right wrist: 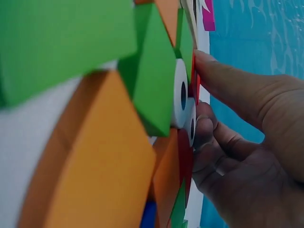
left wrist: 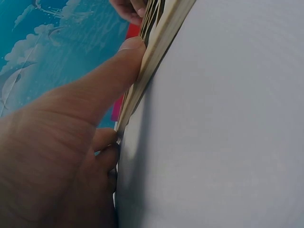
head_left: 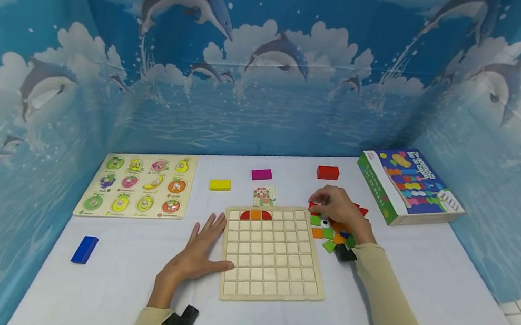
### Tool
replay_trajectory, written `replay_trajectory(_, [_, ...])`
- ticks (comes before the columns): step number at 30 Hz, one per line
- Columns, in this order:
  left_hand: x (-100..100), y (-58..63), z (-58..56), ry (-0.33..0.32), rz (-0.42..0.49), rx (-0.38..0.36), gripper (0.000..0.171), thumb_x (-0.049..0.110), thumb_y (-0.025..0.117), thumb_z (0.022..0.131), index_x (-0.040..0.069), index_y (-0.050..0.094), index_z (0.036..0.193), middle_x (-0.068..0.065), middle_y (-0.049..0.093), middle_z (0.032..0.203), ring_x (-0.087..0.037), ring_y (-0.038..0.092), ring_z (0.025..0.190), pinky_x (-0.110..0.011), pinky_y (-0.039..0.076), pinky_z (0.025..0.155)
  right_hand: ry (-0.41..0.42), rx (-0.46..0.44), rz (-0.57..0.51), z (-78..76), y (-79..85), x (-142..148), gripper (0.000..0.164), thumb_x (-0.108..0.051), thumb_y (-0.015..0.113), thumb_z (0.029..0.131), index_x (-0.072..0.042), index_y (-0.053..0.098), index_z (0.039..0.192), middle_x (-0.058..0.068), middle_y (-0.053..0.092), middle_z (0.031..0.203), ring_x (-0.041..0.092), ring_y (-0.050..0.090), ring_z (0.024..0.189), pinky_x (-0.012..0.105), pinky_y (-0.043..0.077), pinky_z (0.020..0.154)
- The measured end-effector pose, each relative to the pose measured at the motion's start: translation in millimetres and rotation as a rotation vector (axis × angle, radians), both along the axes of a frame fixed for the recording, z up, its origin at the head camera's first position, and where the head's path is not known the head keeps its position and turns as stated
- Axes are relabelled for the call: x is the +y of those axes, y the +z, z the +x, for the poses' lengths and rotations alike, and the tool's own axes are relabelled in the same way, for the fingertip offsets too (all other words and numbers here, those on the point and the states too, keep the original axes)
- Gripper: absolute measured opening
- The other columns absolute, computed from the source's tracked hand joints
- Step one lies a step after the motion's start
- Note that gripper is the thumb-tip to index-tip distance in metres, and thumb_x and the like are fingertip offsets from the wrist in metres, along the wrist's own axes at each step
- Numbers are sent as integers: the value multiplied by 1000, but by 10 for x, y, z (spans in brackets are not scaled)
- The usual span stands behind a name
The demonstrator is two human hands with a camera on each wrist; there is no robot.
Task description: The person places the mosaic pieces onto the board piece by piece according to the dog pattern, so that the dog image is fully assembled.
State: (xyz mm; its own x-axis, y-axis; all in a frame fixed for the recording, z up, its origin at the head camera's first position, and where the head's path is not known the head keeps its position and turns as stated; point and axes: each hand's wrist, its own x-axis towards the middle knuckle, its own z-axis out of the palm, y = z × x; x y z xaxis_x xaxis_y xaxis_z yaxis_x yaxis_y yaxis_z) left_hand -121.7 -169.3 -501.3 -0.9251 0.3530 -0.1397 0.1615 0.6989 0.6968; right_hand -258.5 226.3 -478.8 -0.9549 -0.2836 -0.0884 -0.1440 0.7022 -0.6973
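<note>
A wooden grid board (head_left: 275, 249) lies on the table, with two red curved pieces and an orange square (head_left: 255, 215) in its top row. My left hand (head_left: 198, 256) is spread at the board's left side, its thumb resting on the edge. In the left wrist view that thumb (left wrist: 118, 66) touches the board's rim (left wrist: 161, 42). My right hand (head_left: 339, 208) is at the heap of coloured pieces (head_left: 327, 233), right of the board. Its thumb and fingers pinch a red piece (head_left: 314, 208), seen edge-on in the right wrist view beside white eye discs (right wrist: 180, 92).
A small pattern card (head_left: 264, 196) lies behind the board. Yellow (head_left: 220, 185), magenta (head_left: 261, 174), red (head_left: 327, 173) and blue (head_left: 85, 250) blocks sit around. A fruit puzzle board (head_left: 139, 187) is at left, a game box (head_left: 410, 186) at back right.
</note>
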Motion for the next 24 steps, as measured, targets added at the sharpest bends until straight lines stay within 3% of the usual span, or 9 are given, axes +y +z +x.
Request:
replay_trajectory(11, [6, -12, 12, 7, -2, -1, 117, 46, 91, 85, 16, 20, 174, 5, 10, 181, -17, -3, 168, -48, -10, 135, -27, -62, 26, 6, 29, -7, 19, -14, 85, 94, -6, 71, 103, 10, 61, 93, 27, 56, 90, 32, 50, 75])
replay_trajectory(15, [3, -9, 6, 1, -3, -3, 117, 46, 91, 85, 16, 20, 174, 5, 10, 181, -17, -3, 168, -48, -11, 135, -30, -23, -12, 53, 11, -2, 16, -14, 85, 95, -6, 72, 100, 9, 63, 90, 26, 57, 88, 29, 51, 72])
replay_trajectory(21, [-3, -12, 0, 2, -2, -4, 117, 44, 91, 86, 17, 19, 174, 5, 9, 181, -17, -4, 168, -48, -11, 135, 4, 82, -64, 105, 3, -21, 24, -12, 85, 94, -5, 79, 117, 7, 64, 88, 25, 57, 84, 24, 48, 67])
replay_trajectory(24, [-3, -12, -1, 3, 2, -2, 117, 44, 91, 86, 17, 19, 174, 5, 9, 181, -17, -3, 168, -48, -11, 135, 30, 134, -93, 139, 71, -62, 23, -11, 84, 95, -4, 82, 116, 5, 67, 86, 24, 55, 79, 24, 44, 62])
